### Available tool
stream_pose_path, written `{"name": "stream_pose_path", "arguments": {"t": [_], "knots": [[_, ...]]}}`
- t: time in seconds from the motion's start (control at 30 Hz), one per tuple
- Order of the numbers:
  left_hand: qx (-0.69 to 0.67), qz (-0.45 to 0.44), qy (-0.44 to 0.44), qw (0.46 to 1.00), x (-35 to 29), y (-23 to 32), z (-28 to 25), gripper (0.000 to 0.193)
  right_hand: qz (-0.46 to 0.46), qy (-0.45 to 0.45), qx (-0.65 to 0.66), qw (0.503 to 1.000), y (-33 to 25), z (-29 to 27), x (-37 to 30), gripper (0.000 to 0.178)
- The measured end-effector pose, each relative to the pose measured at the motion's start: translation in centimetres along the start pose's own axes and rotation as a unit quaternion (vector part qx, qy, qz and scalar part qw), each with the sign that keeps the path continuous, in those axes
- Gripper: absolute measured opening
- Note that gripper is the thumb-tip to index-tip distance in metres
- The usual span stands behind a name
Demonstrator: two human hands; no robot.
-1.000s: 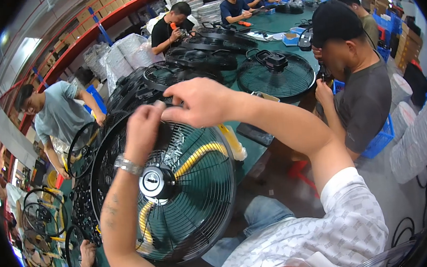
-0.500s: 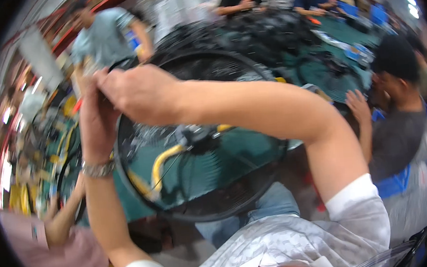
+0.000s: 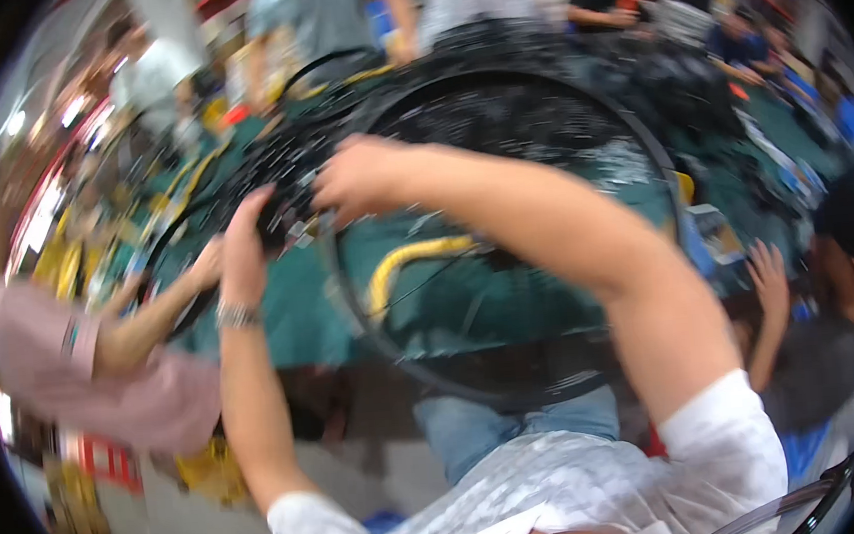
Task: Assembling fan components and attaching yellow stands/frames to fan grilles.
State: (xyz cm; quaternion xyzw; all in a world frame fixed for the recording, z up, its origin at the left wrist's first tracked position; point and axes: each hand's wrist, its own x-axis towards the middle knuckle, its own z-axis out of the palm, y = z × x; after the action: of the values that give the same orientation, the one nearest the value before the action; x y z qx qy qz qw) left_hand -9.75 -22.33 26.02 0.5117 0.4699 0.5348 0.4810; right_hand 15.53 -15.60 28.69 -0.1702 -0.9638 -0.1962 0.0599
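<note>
A large spoked wheel [image 3: 557, 391] with a black rim lies before me, its near edge jutting past the table. At its left side my right hand [image 3: 360, 177] is bent inward with fingers curled; whatever they grip is blurred. My left hand [image 3: 243, 243], with a metal watch band at its wrist, is closed around a small dark object [image 3: 271, 222] too smeared to name. A small gap separates the two hands. Through the wheel shows a curved yellow tube [image 3: 411, 258], and my right forearm covers part of the wheel's middle.
The green-topped table [image 3: 301, 322] bears heaped black parts [image 3: 550, 41] at the back. A co-worker in a pink shirt [image 3: 124, 366] reaches in at the left; another in a dark cap [image 3: 850, 219] sits at the right. More people stand across the table.
My hands have come apart, the left one lower and the right one farther right. The view has shifted, so the wheel and table appear farther right.
</note>
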Motion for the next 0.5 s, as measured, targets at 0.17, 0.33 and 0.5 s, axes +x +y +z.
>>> {"name": "stream_pose_path", "arguments": {"t": [0.17, 0.33, 0.5], "knots": [[0.001, 0.035, 0.024, 0.999, 3.3, -3.7, 4.1, 0.035, 0.026, 0.032, -0.02, 0.999, -0.6, 0.6, 0.0, 0.033], [-0.045, 0.096, -0.091, 0.99, 3.2, -4.2, 5.8, 0.034, 0.055, 0.056, -0.002, 0.997, -1.4, 0.3, -0.3, 0.037], [-0.076, 0.149, -0.014, 0.986, 3.2, -6.1, 5.7, 0.042, 0.077, 0.03, -0.002, 0.997, -1.3, 1.0, 0.3, 0.041]]}}
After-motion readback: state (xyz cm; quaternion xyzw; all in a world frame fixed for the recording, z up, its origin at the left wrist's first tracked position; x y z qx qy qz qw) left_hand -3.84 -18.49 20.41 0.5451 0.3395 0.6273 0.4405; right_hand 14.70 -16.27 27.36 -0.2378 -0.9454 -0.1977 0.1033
